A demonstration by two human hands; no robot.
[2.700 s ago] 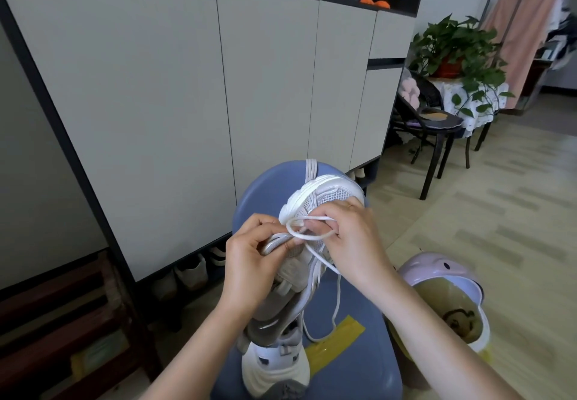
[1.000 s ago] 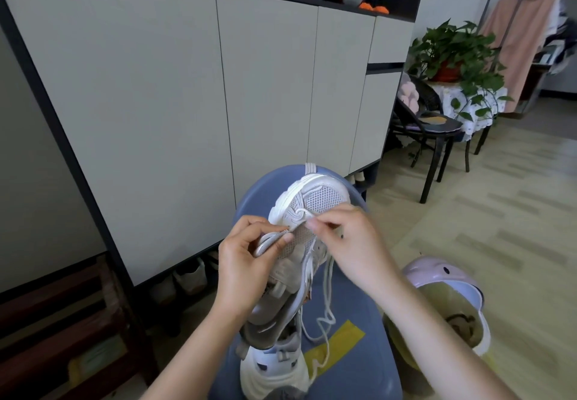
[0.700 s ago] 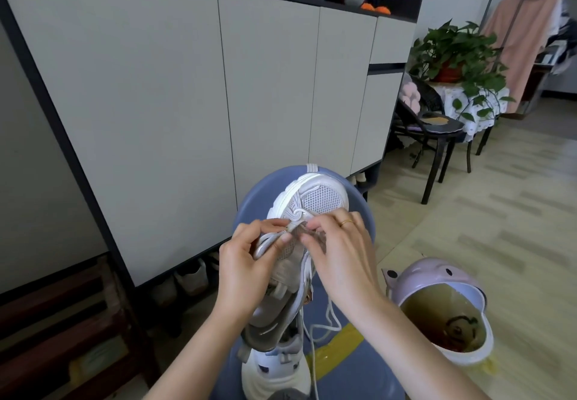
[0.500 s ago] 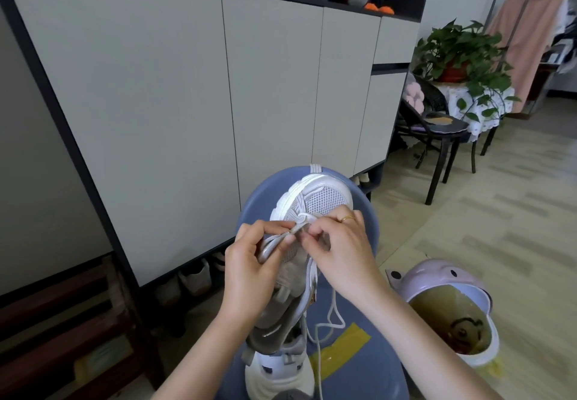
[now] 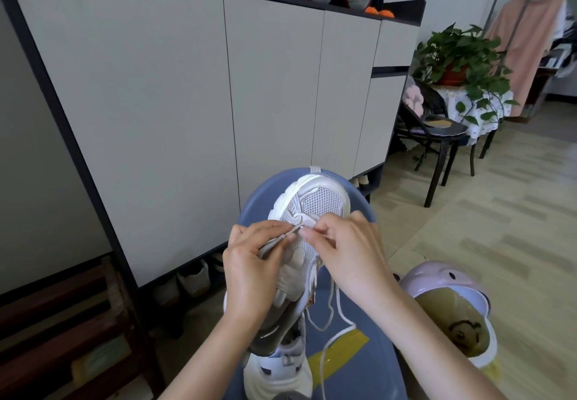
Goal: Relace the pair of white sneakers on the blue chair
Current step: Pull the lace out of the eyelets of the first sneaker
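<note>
Sneaker (image 5: pixel 312 212) stands up off the blue chair (image 5: pixel 352 353), toe at 12 o'clock, heel at 6, so its long axis runs straight away from the person. Left hand (image 5: pixel 249 275) grips the shoe's side from 9 o'clock, thumb and forefinger pinching the eyelet edge. Right hand (image 5: pixel 346 253) comes in from 3 o'clock and pinches the lace (image 5: pixel 335 312) tip just beside the left fingertips, at the lowest eyelets near the toe. The lace tip lies closer to the right hand; the threading move likely goes crosswise, toward 9 o'clock. Slack lace hangs down to 6 over the seat. A second sneaker (image 5: pixel 278 374) sits on the chair below, at 6 o'clock.
</note>
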